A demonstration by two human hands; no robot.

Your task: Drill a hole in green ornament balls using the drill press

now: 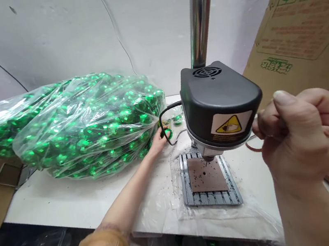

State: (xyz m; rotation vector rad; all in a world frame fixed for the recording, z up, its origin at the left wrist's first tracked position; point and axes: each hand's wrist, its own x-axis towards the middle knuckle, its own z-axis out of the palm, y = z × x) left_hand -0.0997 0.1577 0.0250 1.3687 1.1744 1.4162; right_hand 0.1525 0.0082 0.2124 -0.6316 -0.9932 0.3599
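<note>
My left hand (158,141) reaches to the mouth of the clear plastic bag of shiny green faceted balls (90,126). Its fingers are closed around a green ball (166,133), partly hidden behind a black cable. A small bench drill press (222,103) with a black housing and a warning label stands in front of me. Below its chuck (209,158), a brown board (200,181) with a dark hole lies on the slotted metal base (235,195). My right hand (300,134) is a fist beside the housing, and whatever is inside it is hidden.
Another green ball (177,119) lies behind the cable. Dark shavings are scattered over the board and base. A plastic sheet (179,216) lies beneath the base. A large cardboard box (300,31) stands at the right, and a steel column (201,13) rises behind the drill press.
</note>
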